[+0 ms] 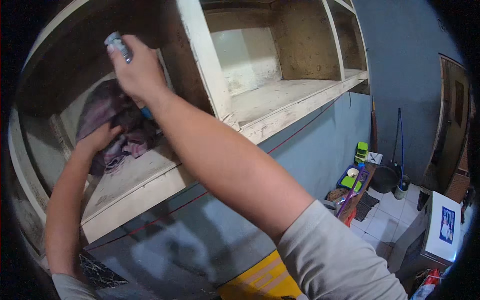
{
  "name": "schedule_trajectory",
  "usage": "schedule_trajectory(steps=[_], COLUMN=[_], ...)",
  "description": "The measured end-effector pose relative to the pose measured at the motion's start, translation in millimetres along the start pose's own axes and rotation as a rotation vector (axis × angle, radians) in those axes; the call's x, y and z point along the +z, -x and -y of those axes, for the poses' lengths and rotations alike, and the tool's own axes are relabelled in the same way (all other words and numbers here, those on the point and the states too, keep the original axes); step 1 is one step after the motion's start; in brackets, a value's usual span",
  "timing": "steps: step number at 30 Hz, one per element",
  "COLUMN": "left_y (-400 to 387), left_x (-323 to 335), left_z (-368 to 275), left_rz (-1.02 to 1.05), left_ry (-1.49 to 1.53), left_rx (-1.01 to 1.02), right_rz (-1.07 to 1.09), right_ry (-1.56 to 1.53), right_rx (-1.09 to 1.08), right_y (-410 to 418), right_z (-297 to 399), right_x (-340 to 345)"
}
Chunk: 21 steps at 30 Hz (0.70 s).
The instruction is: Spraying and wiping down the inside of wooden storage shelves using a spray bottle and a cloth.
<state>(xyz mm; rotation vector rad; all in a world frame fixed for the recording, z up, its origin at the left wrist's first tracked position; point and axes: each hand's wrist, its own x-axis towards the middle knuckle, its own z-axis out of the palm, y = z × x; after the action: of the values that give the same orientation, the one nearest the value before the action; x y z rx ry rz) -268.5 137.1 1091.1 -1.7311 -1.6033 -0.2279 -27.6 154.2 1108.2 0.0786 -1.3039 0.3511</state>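
Observation:
My right hand (pixel 140 69) is raised inside the left compartment of a wall shelf, its fingers closed around a small cylindrical container (pixel 119 45) with a pale end. Lower down, my left hand (pixel 98 138) grips a bunched purple plaid cloth (pixel 107 101). Part of that cloth rests on the worn white shelf board (pixel 138 176). Its upper part stands up in a dark heap below my right hand. A bit of something blue (pixel 146 112) shows between the cloth and my right wrist. Several of my left fingertips are hidden in the folds.
A white upright divider (pixel 204 63) separates this compartment from the one on the right. Under the shelf edge runs a red cord (pixel 288 140). Down at the right are a blue basket (pixel 343 180), a black tub (pixel 384 178), a white-topped box (pixel 444 225) and a door (pixel 446 127).

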Motion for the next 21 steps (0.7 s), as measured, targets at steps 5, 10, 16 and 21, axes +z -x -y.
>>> schedule_trajectory(steps=[5,10,16,21], left_y=[0,5,8,-12], left_x=[5,-16,-16,-22], left_z=[-63,-73,-59,-62], left_rz=[0.45,0.411,0.263,0.558], left_ry=[-0.095,-0.089,-0.008,0.041], left_rx=[0.143,0.332,0.308,0.073], right_rz=[0.083,0.384,0.332,0.214], right_ry=[-0.003,-0.152,-0.258,-0.124], right_rx=[0.084,0.229,0.346,0.213], right_y=[-16,-52,-51,-63], right_z=[-25,-44,-54,-72], right_x=[3,26,30,2])
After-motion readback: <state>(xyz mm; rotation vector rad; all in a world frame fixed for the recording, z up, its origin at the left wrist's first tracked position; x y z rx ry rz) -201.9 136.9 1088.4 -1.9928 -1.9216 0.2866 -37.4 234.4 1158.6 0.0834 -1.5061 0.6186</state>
